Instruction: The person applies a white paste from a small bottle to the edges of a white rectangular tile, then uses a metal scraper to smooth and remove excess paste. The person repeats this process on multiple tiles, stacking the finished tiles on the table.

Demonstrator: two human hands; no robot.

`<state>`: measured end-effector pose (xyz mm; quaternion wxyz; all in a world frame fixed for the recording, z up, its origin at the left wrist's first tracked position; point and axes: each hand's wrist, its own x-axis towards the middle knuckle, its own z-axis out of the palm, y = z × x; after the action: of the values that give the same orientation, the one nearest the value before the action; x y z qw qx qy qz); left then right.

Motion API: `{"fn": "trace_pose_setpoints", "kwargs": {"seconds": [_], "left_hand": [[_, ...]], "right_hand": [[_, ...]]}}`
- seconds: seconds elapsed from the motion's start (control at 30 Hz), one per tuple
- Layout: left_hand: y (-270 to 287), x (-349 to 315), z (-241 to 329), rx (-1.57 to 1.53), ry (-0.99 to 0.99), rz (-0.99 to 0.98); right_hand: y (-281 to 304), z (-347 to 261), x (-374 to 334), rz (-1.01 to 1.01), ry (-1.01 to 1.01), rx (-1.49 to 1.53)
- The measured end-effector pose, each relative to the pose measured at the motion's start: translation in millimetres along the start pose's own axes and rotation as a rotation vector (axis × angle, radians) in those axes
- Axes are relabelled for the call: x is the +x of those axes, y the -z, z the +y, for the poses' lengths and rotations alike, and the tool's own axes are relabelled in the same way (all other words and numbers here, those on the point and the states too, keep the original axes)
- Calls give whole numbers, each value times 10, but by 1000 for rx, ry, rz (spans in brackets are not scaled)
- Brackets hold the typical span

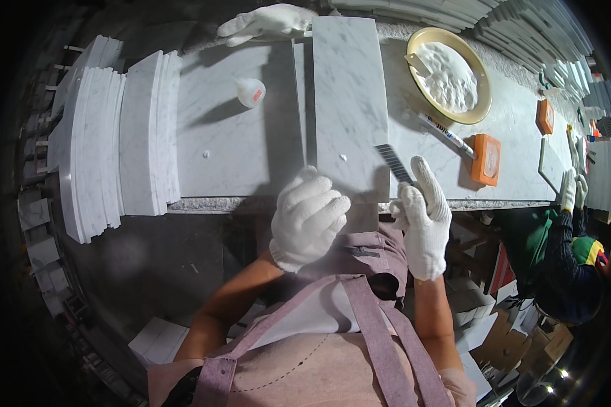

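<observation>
Both my hands wear white knit gloves. Between the fingers and thumb of my right hand (422, 220) is a thin flat grey strip with dark crosswise stripes (393, 163), slanting up to the left. My left hand (308, 220) hovers at the bench's front edge, its fingers curled inward; whatever they may hold is hidden. Just beyond lies a long grey-veined marble slab (349, 81), raised above the bench top, with a small white dab (343, 158) near its front end. A second slab edge (304, 102) shows along its left side. A small translucent squeeze bottle (250, 92) stands left of the slabs.
A yellow bowl of white powder (453, 85) with a scraper in it, a white paint marker (448, 135) and an orange block (486, 160) lie right. Marble strips (91, 142) are stacked left. At the far edge lies a white glove (268, 22). A co-worker's gloved hands (573, 190) are far right.
</observation>
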<state>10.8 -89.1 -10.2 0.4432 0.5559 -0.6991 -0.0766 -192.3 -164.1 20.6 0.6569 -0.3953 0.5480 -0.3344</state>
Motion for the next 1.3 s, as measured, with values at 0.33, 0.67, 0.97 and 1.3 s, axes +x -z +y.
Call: {"fn": "trace_pose_setpoints", "kwargs": {"seconds": [0.33,0.67,0.97,1.3], "left_hand": [[33,-151,-69,61,67,36],[245,-37,-781,404,565,434],[281,198,-1240,473,723,431],[248,352,-1401,482,746,366]], "right_hand": [[264,115,1,-185,-120,533],[595,-25,199,-80,42,135],[390,-153,58,-172,-65,-10],[538,-514,534,58,299,-411]]}}
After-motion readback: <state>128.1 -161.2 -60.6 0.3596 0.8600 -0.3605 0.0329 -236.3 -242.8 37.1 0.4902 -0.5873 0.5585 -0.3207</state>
